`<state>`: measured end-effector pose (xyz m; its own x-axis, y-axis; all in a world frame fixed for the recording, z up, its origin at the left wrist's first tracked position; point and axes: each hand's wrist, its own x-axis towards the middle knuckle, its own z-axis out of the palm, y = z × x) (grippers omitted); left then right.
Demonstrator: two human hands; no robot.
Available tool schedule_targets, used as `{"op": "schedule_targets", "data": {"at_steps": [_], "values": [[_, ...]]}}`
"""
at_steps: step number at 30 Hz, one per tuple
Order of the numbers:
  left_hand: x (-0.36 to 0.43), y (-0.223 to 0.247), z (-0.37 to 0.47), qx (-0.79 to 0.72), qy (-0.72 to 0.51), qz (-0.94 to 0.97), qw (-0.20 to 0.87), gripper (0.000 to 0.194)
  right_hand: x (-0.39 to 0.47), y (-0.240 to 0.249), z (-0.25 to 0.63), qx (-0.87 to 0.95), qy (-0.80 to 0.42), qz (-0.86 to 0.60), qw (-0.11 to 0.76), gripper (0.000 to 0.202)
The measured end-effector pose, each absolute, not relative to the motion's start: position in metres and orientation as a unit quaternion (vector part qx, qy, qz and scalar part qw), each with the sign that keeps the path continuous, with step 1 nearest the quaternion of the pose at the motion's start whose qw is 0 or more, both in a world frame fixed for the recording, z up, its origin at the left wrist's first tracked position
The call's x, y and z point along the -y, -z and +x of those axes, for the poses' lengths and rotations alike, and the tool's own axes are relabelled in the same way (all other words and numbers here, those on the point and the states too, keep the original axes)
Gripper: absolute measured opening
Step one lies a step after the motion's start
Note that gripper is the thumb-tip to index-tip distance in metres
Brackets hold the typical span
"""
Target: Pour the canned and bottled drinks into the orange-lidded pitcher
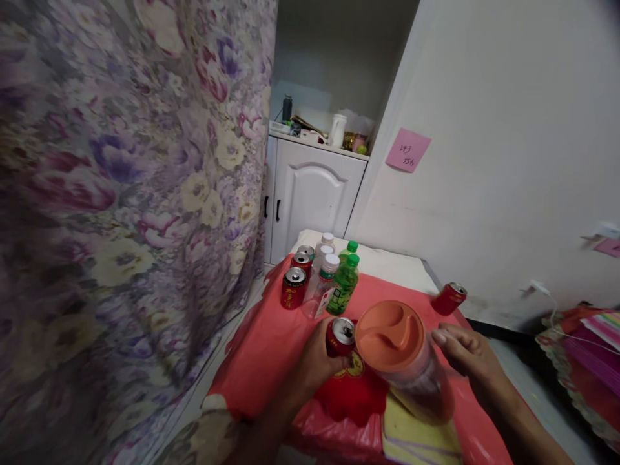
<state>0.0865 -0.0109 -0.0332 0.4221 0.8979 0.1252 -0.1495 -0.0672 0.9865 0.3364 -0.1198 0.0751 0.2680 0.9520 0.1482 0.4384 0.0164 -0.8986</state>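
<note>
Near the middle of the red-covered table (261,329), my left hand (317,355) is wrapped round a red can (339,339) with its top facing up. A clear pitcher with an orange lid (390,336) leans just right of that can. My right hand (460,352) is at the pitcher's right side, fingers curled; the pitcher's handle is hard to make out there. Behind my left hand stand several cans (293,289), clear bottles with white caps (320,287) and green bottles (343,284). Another red can (449,298) lies tilted at the table's right edge.
A yellow cloth (419,436) lies under the pitcher at the front, beside a red scalloped piece (356,391). A floral curtain (130,194) hangs at the left. White cabinets (314,194) stand behind, and a wall (498,161) borders the right side.
</note>
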Motion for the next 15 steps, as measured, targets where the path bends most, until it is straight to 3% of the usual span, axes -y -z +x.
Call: {"op": "schedule_targets", "data": {"at_steps": [15], "values": [[0.0117, 0.0301, 0.0860, -0.308, -0.434, 0.589, 0.608, 0.067, 0.1187, -0.0722, 0.3384, 0.540, -0.277, -0.640, 0.471, 0.058]]}}
